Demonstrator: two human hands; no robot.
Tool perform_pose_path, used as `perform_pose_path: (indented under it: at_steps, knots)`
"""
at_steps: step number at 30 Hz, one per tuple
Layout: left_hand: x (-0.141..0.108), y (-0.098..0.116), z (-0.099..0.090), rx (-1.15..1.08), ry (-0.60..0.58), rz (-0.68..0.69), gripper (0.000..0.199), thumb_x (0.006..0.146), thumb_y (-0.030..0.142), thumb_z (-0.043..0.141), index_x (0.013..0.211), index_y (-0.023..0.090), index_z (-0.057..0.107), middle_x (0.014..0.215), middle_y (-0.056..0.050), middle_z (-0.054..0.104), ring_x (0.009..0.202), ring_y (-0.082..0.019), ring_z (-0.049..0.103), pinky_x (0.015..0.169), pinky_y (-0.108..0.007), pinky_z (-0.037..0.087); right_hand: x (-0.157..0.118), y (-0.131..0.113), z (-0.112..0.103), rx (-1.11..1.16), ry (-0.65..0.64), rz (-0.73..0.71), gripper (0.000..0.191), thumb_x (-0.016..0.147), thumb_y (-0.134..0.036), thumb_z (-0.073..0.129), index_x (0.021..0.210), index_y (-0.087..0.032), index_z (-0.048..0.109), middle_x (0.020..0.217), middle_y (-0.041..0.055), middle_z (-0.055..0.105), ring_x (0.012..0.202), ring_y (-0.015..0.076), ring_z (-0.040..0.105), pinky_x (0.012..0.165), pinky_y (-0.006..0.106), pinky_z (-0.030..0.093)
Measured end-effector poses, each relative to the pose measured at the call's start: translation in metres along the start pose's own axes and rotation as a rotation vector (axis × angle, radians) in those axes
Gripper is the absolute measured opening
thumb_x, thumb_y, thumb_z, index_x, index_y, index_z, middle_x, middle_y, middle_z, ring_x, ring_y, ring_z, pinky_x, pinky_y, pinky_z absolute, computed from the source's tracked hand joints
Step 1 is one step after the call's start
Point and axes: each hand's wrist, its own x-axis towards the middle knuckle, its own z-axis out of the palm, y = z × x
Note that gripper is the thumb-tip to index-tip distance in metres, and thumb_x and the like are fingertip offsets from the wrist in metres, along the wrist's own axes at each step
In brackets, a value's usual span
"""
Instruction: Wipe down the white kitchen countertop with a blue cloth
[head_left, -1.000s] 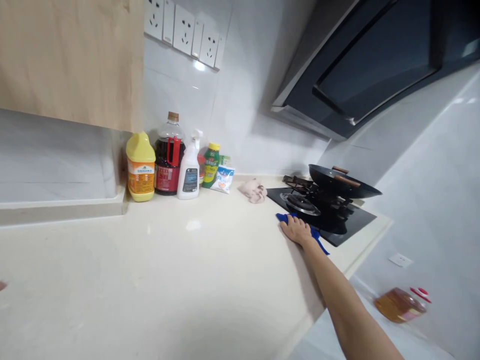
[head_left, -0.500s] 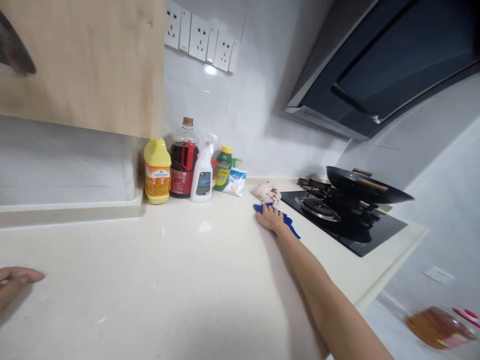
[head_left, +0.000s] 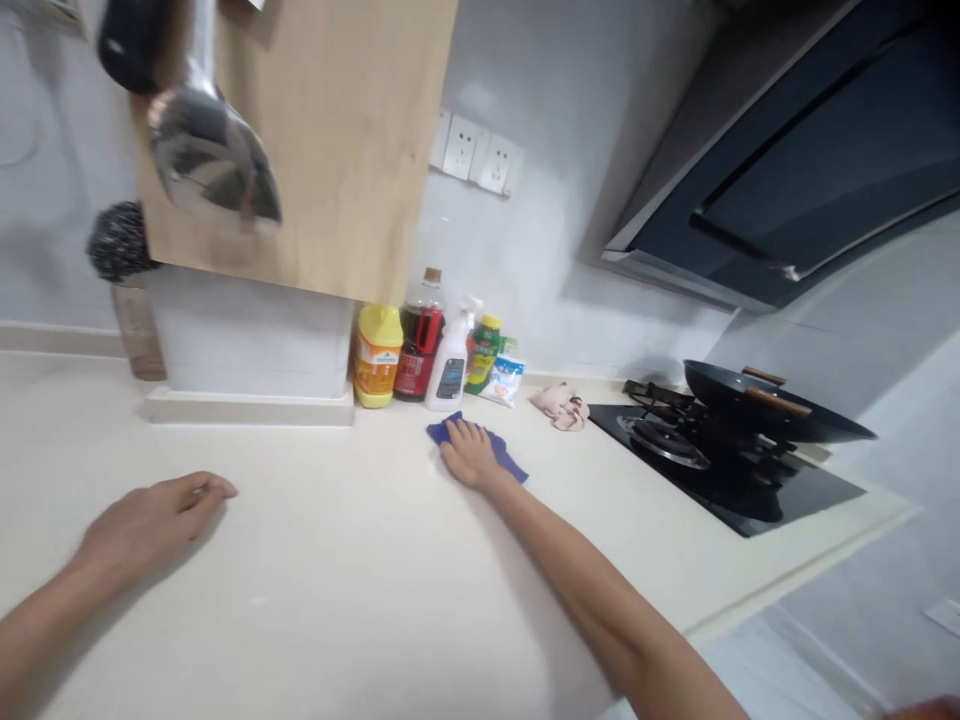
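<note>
Head view: right hand (head_left: 471, 455) palm-down over blue cloth (head_left: 511, 464), fingers extended, slightly parted; cannot tell if pinching any fabric. Cloth spread on pale bench (head_left: 337, 600), just in front of white spray bottle (head_left: 448, 375), edges sticking out either side of hand. Left hand (head_left: 142, 520) well apart at left, over bench, fingers loosely curled, thumb near index finger, holding nothing visible; bench contact, cannot tell. Along wall, left to right: yellow jug (head_left: 377, 360), dark bottle with red handle (head_left: 415, 370), spray bottle, green bottle (head_left: 484, 355), white-and-blue packet (head_left: 504, 382). Farther right, crumpled pink cloth (head_left: 561, 405) beside black stove (head_left: 750, 500), wok (head_left: 720, 388) tilted on top.
</note>
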Motion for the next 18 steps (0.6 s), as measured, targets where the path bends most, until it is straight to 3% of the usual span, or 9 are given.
perform_pose_path:
  at_steps: [4, 10, 14, 18]
  knots:
    - [-0.016, 0.015, -0.013, -0.035, -0.075, 0.028, 0.038, 0.087, 0.042, 0.040, 0.111, 0.030, 0.068, 0.099, 0.003, 0.073, 0.094, -0.023, 0.062, 0.072, -0.027, 0.040, -0.046, -0.067, -0.011, 0.009, -0.015, -0.179, 0.061, 0.099, -0.037, 0.027, 0.154, -0.010, 0.024, 0.160, 0.0139, 0.022, 0.148, 0.0289, 0.015, 0.119, 0.048, 0.010]
    - [-0.028, 0.007, -0.010, -0.096, -0.019, 0.141, 0.040, 0.085, 0.036, 0.037, 0.108, 0.028, 0.069, 0.110, -0.002, 0.072, 0.104, -0.026, 0.063, 0.083, -0.033, 0.044, -0.127, -0.145, -0.021, 0.087, -0.028, -0.470, 0.063, 0.098, -0.037, 0.033, 0.155, -0.010, 0.023, 0.161, 0.0145, 0.018, 0.148, 0.0295, 0.010, 0.121, 0.049, 0.008]
    - [-0.036, 0.003, -0.007, -0.135, 0.024, 0.166, 0.042, 0.087, 0.034, 0.034, 0.109, 0.024, 0.069, 0.113, -0.005, 0.072, 0.105, -0.026, 0.063, 0.084, -0.032, 0.045, -0.179, -0.160, -0.029, 0.163, -0.045, -0.607, 0.064, 0.096, -0.034, 0.037, 0.154, -0.011, 0.024, 0.161, 0.0141, 0.016, 0.149, 0.0289, 0.007, 0.121, 0.051, 0.006]
    - [-0.043, -0.002, -0.015, -0.166, -0.026, 0.227, 0.037, 0.087, 0.029, 0.037, 0.105, 0.022, 0.069, 0.095, -0.003, 0.075, 0.091, -0.017, 0.067, 0.080, -0.024, 0.046, -0.212, -0.142, -0.034, 0.216, -0.106, -0.688, 0.065, 0.095, -0.029, 0.039, 0.156, -0.017, 0.021, 0.162, 0.0073, 0.012, 0.149, 0.0256, 0.005, 0.122, 0.052, 0.007]
